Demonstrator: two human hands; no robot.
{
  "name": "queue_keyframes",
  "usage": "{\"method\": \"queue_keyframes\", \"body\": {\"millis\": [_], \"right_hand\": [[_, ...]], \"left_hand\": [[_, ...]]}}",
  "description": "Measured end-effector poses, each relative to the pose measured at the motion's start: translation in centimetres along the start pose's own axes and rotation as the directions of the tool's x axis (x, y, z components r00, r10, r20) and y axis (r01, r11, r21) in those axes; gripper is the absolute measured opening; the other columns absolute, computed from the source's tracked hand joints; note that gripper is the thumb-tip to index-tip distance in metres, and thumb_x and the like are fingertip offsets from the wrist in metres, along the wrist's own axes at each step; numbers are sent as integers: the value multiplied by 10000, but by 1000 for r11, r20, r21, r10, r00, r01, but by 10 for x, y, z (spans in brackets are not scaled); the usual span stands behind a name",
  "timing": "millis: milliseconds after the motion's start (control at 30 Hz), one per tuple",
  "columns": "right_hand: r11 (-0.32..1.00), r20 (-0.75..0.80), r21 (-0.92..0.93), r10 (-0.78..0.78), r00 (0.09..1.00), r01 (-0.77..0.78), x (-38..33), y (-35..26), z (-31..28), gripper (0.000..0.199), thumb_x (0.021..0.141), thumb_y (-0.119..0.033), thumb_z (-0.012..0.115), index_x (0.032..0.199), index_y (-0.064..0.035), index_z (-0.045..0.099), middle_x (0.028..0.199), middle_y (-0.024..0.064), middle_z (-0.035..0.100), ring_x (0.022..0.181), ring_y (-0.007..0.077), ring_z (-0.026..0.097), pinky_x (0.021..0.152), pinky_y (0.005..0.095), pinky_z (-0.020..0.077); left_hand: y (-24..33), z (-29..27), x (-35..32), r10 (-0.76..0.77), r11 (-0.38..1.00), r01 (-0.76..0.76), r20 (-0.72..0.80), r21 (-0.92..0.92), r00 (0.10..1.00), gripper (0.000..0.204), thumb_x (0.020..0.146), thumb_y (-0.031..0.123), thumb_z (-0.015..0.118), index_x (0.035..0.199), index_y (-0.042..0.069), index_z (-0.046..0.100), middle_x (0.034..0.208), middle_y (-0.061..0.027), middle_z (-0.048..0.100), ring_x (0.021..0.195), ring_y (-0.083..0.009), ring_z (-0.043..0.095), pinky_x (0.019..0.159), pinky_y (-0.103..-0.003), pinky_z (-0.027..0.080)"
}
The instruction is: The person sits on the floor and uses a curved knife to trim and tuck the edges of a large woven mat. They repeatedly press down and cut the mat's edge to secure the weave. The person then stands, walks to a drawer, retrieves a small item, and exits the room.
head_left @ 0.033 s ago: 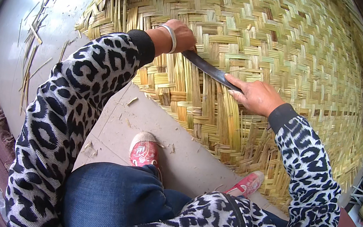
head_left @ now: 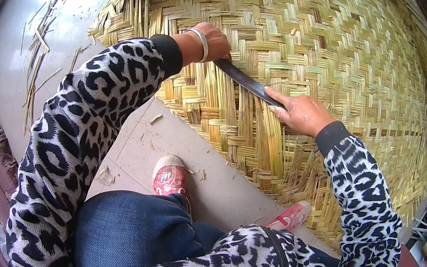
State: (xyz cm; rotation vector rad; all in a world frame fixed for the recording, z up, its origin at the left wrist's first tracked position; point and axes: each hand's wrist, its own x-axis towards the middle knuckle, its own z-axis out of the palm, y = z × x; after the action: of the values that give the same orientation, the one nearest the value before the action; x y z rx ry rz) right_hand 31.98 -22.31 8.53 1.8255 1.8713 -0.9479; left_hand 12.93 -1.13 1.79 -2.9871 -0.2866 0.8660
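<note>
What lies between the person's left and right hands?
A dark, flat tool spans the gap from the left hand to the right hand, over the woven mat; the head view shows this.

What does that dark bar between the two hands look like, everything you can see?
The dark bar is long, slim and smooth-looking, nearly black with a greyish sheen, maybe metal. It slants across the woven mat; whether it touches is unclear. The left hand hides its far end, and the right hand grips it near the other end.
</note>
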Motion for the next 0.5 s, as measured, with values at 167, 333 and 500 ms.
{"method": "queue_keyframes", "body": {"millis": [167, 333, 500], "right_hand": [[999, 40, 44, 14, 999, -16, 2, 4, 1, 509, 1004, -486, 472, 1493, -356, 419, 841, 173, 691, 802, 362, 677, 751, 495, 531], [998, 49, 57, 12, 999, -15, 4, 7, 3, 519, 1002, -491, 475, 1501, -367, 404, 853, 176, 689, 809, 358, 677, 762, 490, 533], [997, 41, 77, 25, 999, -28, 8, 9, 10, 514, 1004, -466, 480, 1503, -383, 396, 823, 180, 671, 778, 354, 673, 766, 486, 537]], "left_hand": [[-6, 6, 1, 18, 1000, -19, -32, -11, 999, 203, 967, 304, 575, 982, 163, 721, 873, -88, 720, 871, -283, 700, 760, -412, 538], [-2, 16, -4, -156, 968, 151, -10, -199, 988, 207, 966, 292, 575, 950, 164, 737, 842, -69, 714, 827, -268, 694, 741, -403, 534], [41, 6, -27, -95, 639, 14, -61, -769, 994, 205, 932, 257, 640, 896, 69, 711, 806, -122, 698, 700, -296, 656, 686, -411, 536]]}}
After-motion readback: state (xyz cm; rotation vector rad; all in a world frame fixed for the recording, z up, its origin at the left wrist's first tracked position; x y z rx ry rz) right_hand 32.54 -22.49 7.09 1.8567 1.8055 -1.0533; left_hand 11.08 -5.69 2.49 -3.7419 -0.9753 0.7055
